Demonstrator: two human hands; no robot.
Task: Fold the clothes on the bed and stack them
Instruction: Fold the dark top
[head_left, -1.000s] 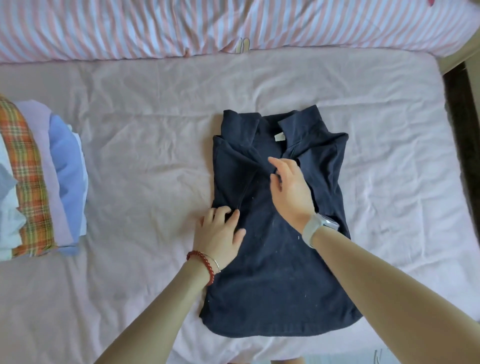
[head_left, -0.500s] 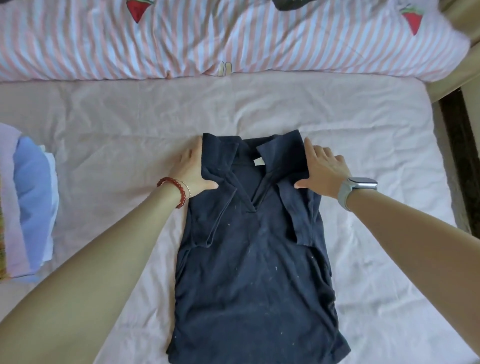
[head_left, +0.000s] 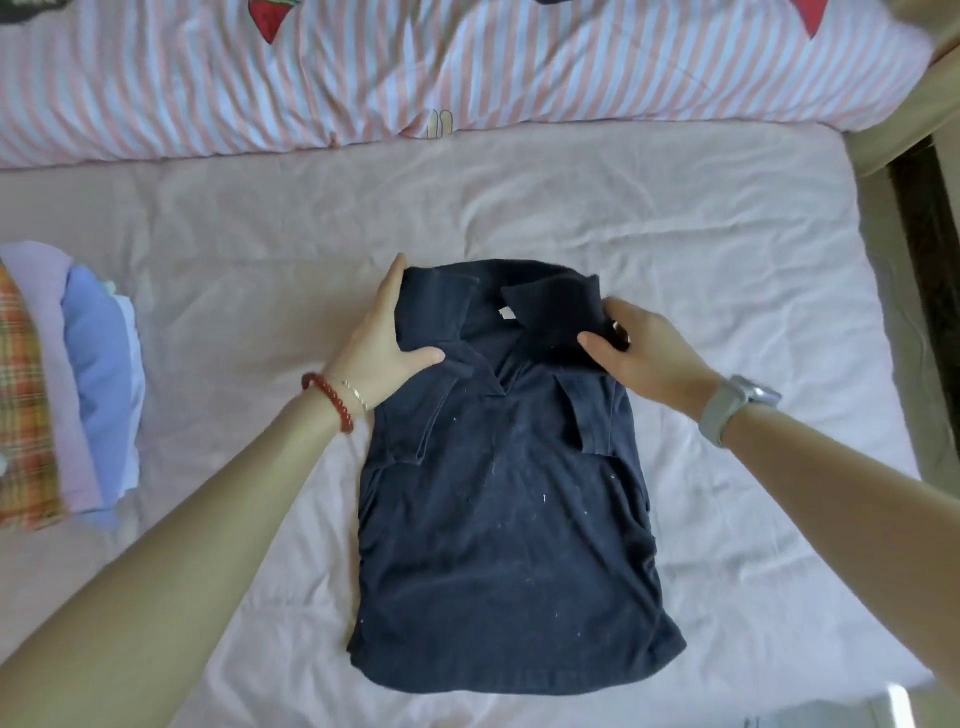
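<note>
Mid-fold: navy shirt (head_left: 506, 519) flat at bed (head_left: 727, 270) centre, sleeves tucked in. Left hand (head_left: 382, 345) and right hand (head_left: 647, 356) pinching shoulders at 12 o'clock, fingers apparently underneath. Next: top down to hem, then onto stack (head_left: 67, 384) at 9 o'clock.

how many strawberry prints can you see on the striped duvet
2: one strawberry at the top left of centre and one strawberry at the top right of the striped duvet, both cut by the frame edge; more may lie outside the view.
</note>
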